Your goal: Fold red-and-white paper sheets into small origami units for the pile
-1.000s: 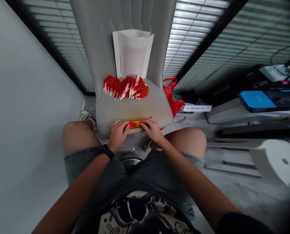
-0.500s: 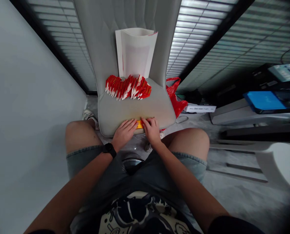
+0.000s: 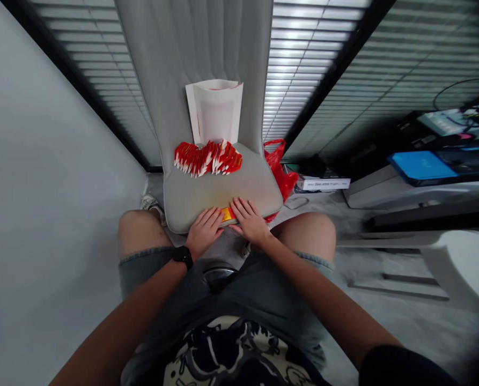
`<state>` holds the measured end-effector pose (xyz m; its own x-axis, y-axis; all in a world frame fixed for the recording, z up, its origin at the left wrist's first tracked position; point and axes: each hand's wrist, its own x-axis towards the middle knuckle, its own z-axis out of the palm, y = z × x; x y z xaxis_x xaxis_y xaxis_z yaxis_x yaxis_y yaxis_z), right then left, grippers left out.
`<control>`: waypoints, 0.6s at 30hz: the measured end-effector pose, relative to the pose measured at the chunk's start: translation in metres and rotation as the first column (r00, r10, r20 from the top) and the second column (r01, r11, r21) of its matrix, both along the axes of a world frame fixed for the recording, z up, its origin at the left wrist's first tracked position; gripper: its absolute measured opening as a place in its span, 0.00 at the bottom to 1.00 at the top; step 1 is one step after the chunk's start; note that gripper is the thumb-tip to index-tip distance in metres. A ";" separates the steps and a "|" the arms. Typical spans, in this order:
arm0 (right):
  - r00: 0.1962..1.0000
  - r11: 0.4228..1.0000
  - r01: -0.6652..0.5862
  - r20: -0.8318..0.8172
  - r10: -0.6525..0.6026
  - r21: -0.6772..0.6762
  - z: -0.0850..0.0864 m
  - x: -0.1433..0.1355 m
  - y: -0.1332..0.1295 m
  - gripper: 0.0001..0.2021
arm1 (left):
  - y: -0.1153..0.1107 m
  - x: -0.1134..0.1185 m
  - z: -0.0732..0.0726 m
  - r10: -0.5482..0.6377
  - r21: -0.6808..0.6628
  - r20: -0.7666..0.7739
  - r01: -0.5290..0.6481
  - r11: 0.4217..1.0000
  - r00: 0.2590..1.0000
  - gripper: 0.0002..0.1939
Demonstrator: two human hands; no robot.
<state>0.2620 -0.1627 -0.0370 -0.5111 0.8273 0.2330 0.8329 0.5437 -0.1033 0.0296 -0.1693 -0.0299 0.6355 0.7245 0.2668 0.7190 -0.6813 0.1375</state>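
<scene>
At the front edge of the grey chair seat (image 3: 194, 201) lies a small folded yellow and red paper piece (image 3: 227, 214). My left hand (image 3: 204, 230) rests flat across its left end, fingers stretched out. From the other side my right hand (image 3: 249, 221) covers the red right end, its fingers straight and slightly apart, the thumb at the seat's edge. Much of the piece is hidden beneath both hands. Farther back on the seat, a wavy row of many folded red and white paper pieces (image 3: 209, 158) stands packed together.
White curled paper sheets (image 3: 218, 115) lean against the backrest (image 3: 194, 43). A red plastic bag (image 3: 281, 174) is on the right of the chair. Farther right are a white box (image 3: 323, 184), a blue item (image 3: 424, 167) and a white stool (image 3: 464, 262). A wall (image 3: 62, 187) borders the left.
My right hand has flattened, its fingers going from bent to stretched out over the paper piece. My left hand stays at the left end. The camera view has shifted slightly.
</scene>
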 end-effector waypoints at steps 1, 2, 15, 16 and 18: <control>1.000 1.000 -0.020 0.016 0.020 0.001 0.000 0.003 0.000 0.34 | -0.001 0.001 0.001 0.004 0.010 0.013 -0.004 1.000 1.000 0.23; 0.999 0.999 -0.037 0.025 0.037 0.005 0.001 0.006 0.000 0.31 | -0.002 0.002 0.002 0.010 0.017 0.025 -0.010 1.000 1.000 0.22; 0.857 0.947 -0.123 -0.513 -0.050 -0.298 0.079 0.008 -0.019 0.12 | 0.000 0.007 0.059 0.083 -0.467 0.313 0.077 0.881 0.946 0.12; 0.772 0.925 -0.088 -0.612 -0.170 -0.369 0.084 0.006 -0.017 0.14 | 0.004 0.006 0.060 0.149 -0.565 0.392 0.110 0.817 0.908 0.14; 0.600 0.865 -0.080 -0.717 -0.355 -0.495 0.089 0.000 -0.011 0.15 | 0.013 0.005 0.061 0.303 -0.710 0.512 0.197 0.676 0.804 0.16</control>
<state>0.2616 -0.1737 0.0517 -0.1869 0.9798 0.0717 0.3738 0.1384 -0.9171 0.0345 -0.1566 0.0313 0.5041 0.8616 -0.0604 0.3663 -0.1499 0.9183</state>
